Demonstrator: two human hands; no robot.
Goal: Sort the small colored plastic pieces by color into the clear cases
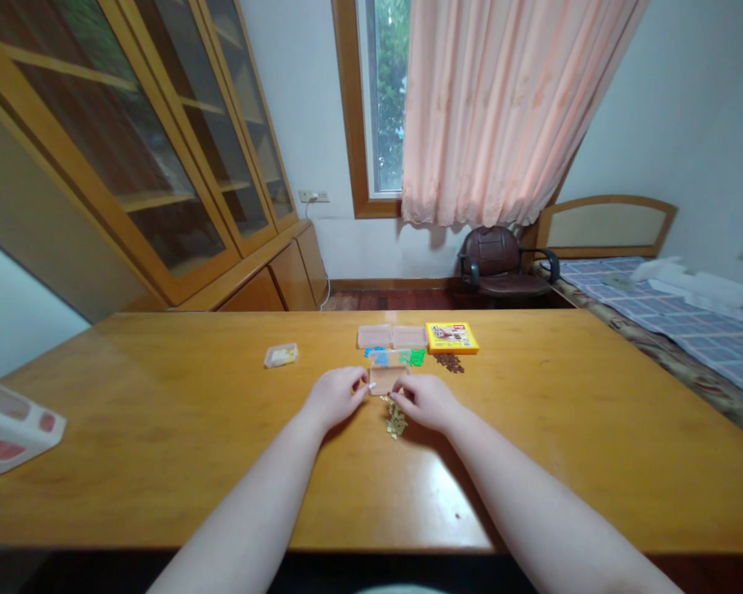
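My left hand is at the left side of a small clear plastic box, fingers pinched together. A tiny pale piece shows at its fingertips. On the other side, my right hand has its thumb and fingers closed near the box's front right corner; anything between them is too small to make out. Just below these fingertips lies a loose pile of small beige pieces. Behind the box are blue pieces and green pieces, partly seen through its raised clear lid.
Two clear trays stand side by side farther back, with a yellow box to their right. Brown pieces lie before it. A small clear container sits left; a white plastic object is at the table's left edge.
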